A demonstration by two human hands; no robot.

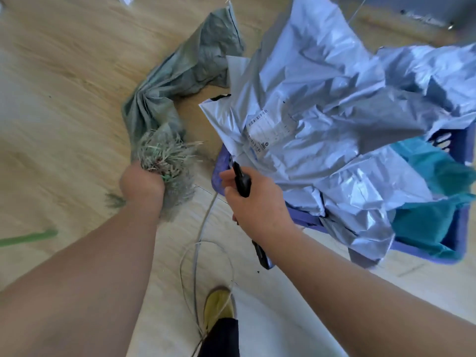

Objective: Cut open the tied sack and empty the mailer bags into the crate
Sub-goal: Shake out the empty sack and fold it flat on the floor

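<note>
Gripped limp grey-green woven sack (180,73) by frayed end in left hand (141,184), evidently emptied; clasped black cutting tool (242,184) in right hand (257,204), clear of silvery mailer bags (322,112) heaped in blue plastic crate (458,235).

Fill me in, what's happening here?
A person is emptying a sack into a crate. The left hand grips the frayed end of the grey-green woven sack, which lies limp and flat on the wooden floor. The right hand holds a black cutting tool. The blue crate beside it is heaped with silver-grey mailer bags, plus a teal one. A loose cord lies on the floor near the person's shoe.
</note>
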